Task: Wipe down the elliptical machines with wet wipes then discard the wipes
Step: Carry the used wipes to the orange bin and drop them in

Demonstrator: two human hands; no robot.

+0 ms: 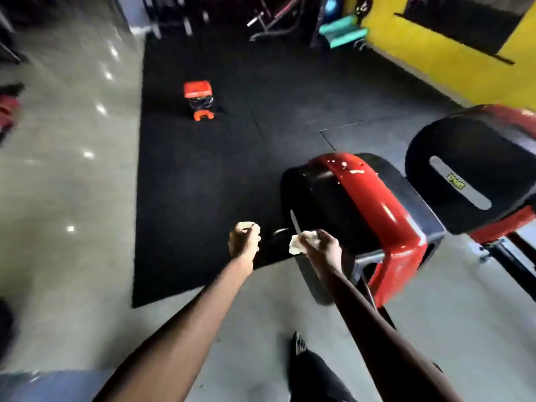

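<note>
Gym mat [203, 169] lies ahead, and left of the red elliptical [377, 204] the right hand [323, 246] clutches a crumpled wipe [300, 242], the left hand [243, 240] fists a scrap [246, 225]; wiping seems done, finding a bin comes next.

Left hand: the left hand [243, 242] is curled in a fist, with a pale scrap of wipe [247, 225] showing at its top.
Right hand: the right hand [323, 249] grips a crumpled white wipe [300, 242], just beside the nearer elliptical machine [377, 210], which has a red and black housing.
Second machine: a black and red second machine [464, 158] stands at the right.
Floor: a black rubber mat [203, 175] lies on pale grey flooring.
On the mat: an orange and black box [197, 95], well apart from the hands.
Background: a yellow wall [435, 62], blurred.
</note>
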